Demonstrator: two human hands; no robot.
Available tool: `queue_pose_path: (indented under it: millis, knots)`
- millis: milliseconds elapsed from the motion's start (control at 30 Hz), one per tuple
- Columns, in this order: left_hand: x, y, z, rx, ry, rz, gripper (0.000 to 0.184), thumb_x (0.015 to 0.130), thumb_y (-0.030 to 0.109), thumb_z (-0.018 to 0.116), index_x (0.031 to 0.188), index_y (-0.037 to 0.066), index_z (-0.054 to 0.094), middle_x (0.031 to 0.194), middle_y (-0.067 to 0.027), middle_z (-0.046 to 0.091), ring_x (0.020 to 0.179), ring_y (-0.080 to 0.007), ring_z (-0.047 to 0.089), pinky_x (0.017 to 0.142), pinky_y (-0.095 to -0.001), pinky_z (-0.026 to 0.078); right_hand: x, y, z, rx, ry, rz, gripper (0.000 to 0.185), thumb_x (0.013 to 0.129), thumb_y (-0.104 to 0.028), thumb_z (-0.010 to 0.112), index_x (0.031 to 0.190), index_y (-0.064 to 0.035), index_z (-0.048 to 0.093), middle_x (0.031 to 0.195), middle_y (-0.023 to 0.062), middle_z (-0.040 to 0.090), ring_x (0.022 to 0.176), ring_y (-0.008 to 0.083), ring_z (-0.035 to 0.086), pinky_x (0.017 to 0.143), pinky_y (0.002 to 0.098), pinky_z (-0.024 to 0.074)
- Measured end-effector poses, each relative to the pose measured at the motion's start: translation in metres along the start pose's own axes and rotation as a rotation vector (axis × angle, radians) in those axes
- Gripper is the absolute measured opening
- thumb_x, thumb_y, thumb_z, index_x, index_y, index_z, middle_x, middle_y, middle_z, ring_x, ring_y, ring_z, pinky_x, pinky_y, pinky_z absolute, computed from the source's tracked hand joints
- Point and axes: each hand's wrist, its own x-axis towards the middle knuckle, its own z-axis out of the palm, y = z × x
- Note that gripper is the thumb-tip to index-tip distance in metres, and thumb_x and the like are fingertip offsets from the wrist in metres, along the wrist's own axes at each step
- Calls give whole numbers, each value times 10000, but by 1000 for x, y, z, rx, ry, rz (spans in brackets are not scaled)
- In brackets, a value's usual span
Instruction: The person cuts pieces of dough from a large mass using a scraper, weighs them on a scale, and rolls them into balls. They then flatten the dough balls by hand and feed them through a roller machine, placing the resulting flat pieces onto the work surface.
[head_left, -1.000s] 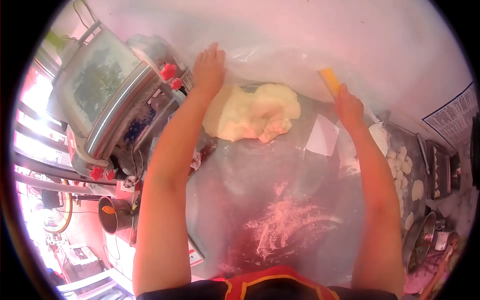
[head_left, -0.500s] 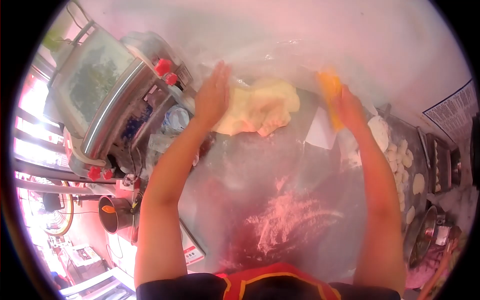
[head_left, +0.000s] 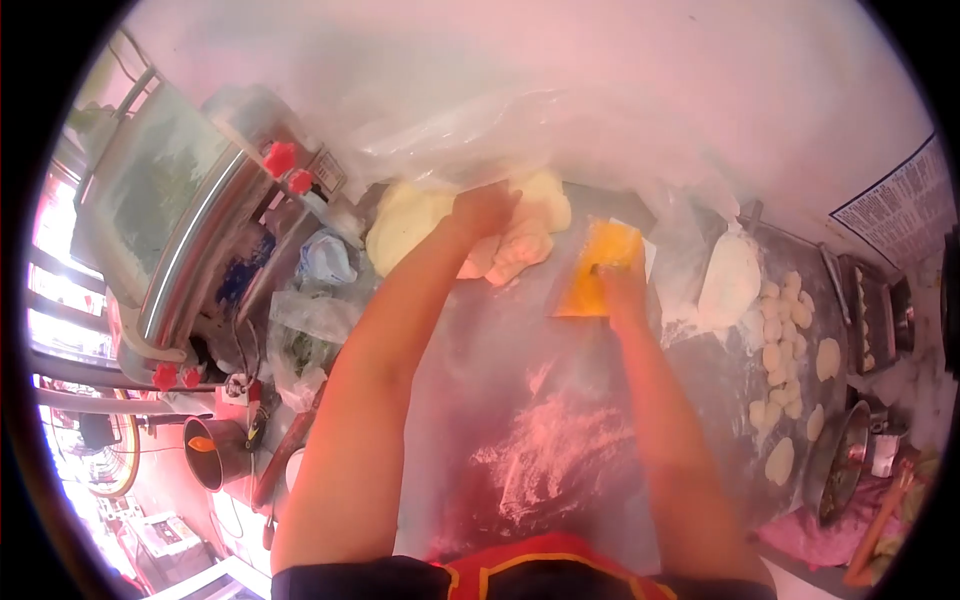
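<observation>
A large pale mass of dough lies at the back of the metal work surface. My left hand rests on the middle of it, its fingers partly sunk or curled at the dough, so their hold is unclear. To the right, my right hand is closed on a flat yellow scraper, which is tilted over the surface. Part of a white sheet shows behind the scraper. White flour is spread on the surface near my body.
A steel machine with red knobs stands at the left, with plastic bags beside it. Several small dough pieces and a larger white piece lie at the right. A metal pot is at the lower left. Clear plastic hangs behind the dough.
My left hand has moved from the dough's left edge onto its middle. My right hand has brought the yellow scraper left and nearer my body, its broad face now showing. The view has shifted.
</observation>
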Motion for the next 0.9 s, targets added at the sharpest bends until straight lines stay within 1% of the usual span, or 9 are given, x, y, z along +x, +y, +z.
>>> queue_pose_path:
  millis: [67,200,300,400,500,600,800,900]
  knots:
    - [21,-3,-2,-88,-16,29,468,954,309,441,1296,-12,438,1296,-220,492,1205,-323,461,1018,-400,370,24,-6,7,-35,-18,19,753,807,-1,576,1459,-134,222,1280,192,508,1128,312,544,927,379,460]
    - [48,-5,-14,-111,-26,18,472,956,315,433,1302,-7,435,1301,-217,489,1212,-321,457,1021,-398,366,58,-23,18,-150,-43,58,766,801,18,563,1466,-142,216,1283,191,516,1152,319,536,940,385,453]
    - [60,-9,-19,-127,-23,17,475,958,320,427,1307,-3,432,1305,-215,487,1217,-319,454,1024,-396,364,93,-3,18,-207,-93,-117,755,809,3,561,1466,-136,217,1275,189,524,1126,310,553,917,370,462]
    - [63,-14,-21,-142,-16,20,478,960,324,421,1312,1,430,1309,-212,484,1223,-317,452,1026,-395,361,113,-3,16,-105,-264,-50,734,803,13,568,1453,-115,251,1254,157,538,1083,278,571,879,350,474]
    - [65,-19,-20,-170,-9,34,481,962,329,415,1317,5,428,1312,-210,482,1228,-315,449,1028,-393,359,116,-21,19,-31,-363,-38,714,793,39,576,1434,-95,291,1209,108,552,1021,220,579,839,328,481]
    - [61,-22,-15,-191,2,55,484,964,334,409,1322,9,425,1316,-208,480,1233,-314,446,1031,-391,356,117,-38,20,-33,-400,156,692,792,53,577,1417,-93,319,1176,70,552,1000,174,563,834,317,475]
    - [58,-23,-11,-222,31,83,490,968,343,398,1331,16,421,1323,-204,475,1244,-310,441,1035,-388,351,131,-20,30,38,-554,179,599,810,28,582,1367,-81,392,1186,74,548,1047,162,549,875,312,463]
    - [59,-23,-8,-220,43,99,493,969,348,392,1336,20,418,1327,-202,473,1249,-308,438,1038,-387,349,136,-19,39,80,-588,247,552,804,33,586,1324,-69,431,1186,81,548,1066,182,544,891,326,456]
